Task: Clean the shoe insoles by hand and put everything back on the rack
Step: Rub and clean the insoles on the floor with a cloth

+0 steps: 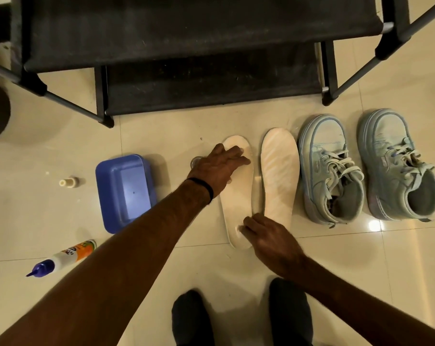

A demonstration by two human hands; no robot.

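Two white insoles lie side by side on the tiled floor. My left hand (220,166) presses flat on the toe end of the left insole (236,203). At that insole's heel my right hand (271,243) has its bent fingertips on the surface; whether it pinches anything is unclear. Beside them, the right insole (278,176) lies untouched. A pair of light blue laced shoes, one (331,171) next to the other (398,166), stands to the right. The black shoe rack (176,46) is behind them.
A blue plastic tub (125,191) sits left of the insoles. A squeeze bottle with a purple nozzle (64,255) lies at the front left, and a small cream cap (69,182) beyond it. My feet in dark socks (291,310) stand at the bottom.
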